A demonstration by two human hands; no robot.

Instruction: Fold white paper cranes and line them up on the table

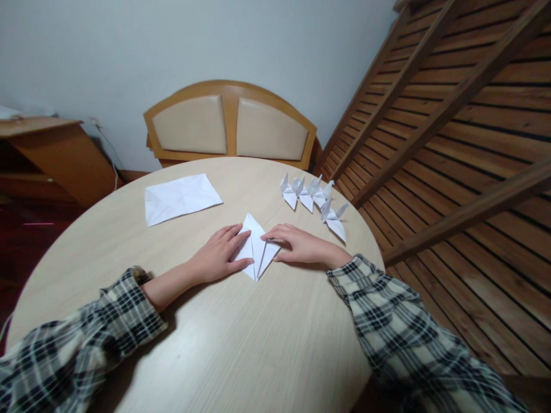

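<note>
A white sheet of paper (257,244), folded into a diamond shape with creased flaps meeting near its middle, lies flat on the table. My left hand (219,252) rests on its left side, fingers stretched and thumb apart, pressing it down. At the right corner, my right hand (297,244) is curled with thumb and fingertips closed around the edge of the folded paper. Its lower fingers are partly hidden under the palm.
Several white paper cranes (305,195) stand at the back right of the round wooden table (258,344). A creased stack or sheet of white paper (183,198) lies at the back left. Beyond the table are a wooden headboard (230,132) and slatted wood panel (465,115).
</note>
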